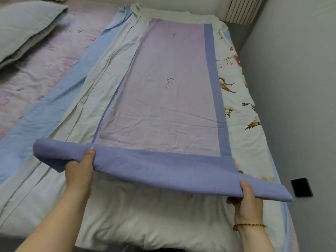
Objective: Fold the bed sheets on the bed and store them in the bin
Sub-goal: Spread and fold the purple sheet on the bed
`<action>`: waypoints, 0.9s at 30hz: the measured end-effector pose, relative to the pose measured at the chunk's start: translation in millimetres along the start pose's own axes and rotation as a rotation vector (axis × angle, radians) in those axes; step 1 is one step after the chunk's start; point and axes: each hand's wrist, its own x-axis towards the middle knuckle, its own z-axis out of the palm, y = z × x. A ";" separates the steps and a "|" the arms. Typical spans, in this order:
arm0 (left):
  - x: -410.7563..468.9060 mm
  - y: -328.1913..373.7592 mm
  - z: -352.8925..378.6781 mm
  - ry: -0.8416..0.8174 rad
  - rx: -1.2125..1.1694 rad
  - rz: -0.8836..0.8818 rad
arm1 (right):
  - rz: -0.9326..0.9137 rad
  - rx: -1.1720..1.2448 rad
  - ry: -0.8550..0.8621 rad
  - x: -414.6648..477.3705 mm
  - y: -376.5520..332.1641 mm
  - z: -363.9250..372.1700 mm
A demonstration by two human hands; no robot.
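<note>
A grey pillow (27,28) lies in the upper left of the frame, plump and creased, with part of it cut off by the left edge. In the upper right corner is a white ribbed unit (241,10); whether it is a radiator or an air conditioner cannot be told. A plain grey wall (300,88) fills the right side. At the lower right, against that grey surface, is a small black rectangular object (301,187), too indistinct to identify.
</note>
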 end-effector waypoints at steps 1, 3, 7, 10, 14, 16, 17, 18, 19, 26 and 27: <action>7.8 6.1 9.2 0.017 0.029 -0.016 | -0.012 -0.022 -0.007 10.4 -5.6 7.0; 21.6 18.6 25.5 0.050 0.084 -0.058 | -0.024 -0.046 -0.016 29.2 -16.5 21.1; 51.4 44.3 57.7 0.091 0.238 -0.156 | -0.006 -0.108 -0.032 67.0 -39.4 57.8; 82.0 51.2 82.1 0.085 0.248 -0.140 | -0.017 -0.134 -0.037 99.2 -52.8 86.6; 118.5 57.6 115.9 0.097 0.237 -0.086 | -0.061 -0.249 -0.057 144.1 -62.2 121.2; 135.5 59.9 130.5 0.093 0.219 -0.086 | -0.068 -0.275 -0.067 164.3 -64.7 137.6; 146.3 59.7 138.7 0.084 0.217 -0.093 | -0.075 -0.280 -0.072 176.0 -65.1 147.6; 156.2 59.6 147.4 0.070 0.224 -0.099 | -0.079 -0.287 -0.077 185.9 -65.5 156.8; 165.5 60.5 156.6 0.054 0.234 -0.102 | -0.084 -0.296 -0.079 197.8 -64.6 166.3; 241.4 38.8 204.2 -0.273 0.537 0.048 | -0.036 -0.583 -0.376 268.9 -37.7 219.1; 249.9 29.5 203.0 -0.319 0.604 0.087 | -0.045 -0.718 -0.409 274.9 -32.6 217.4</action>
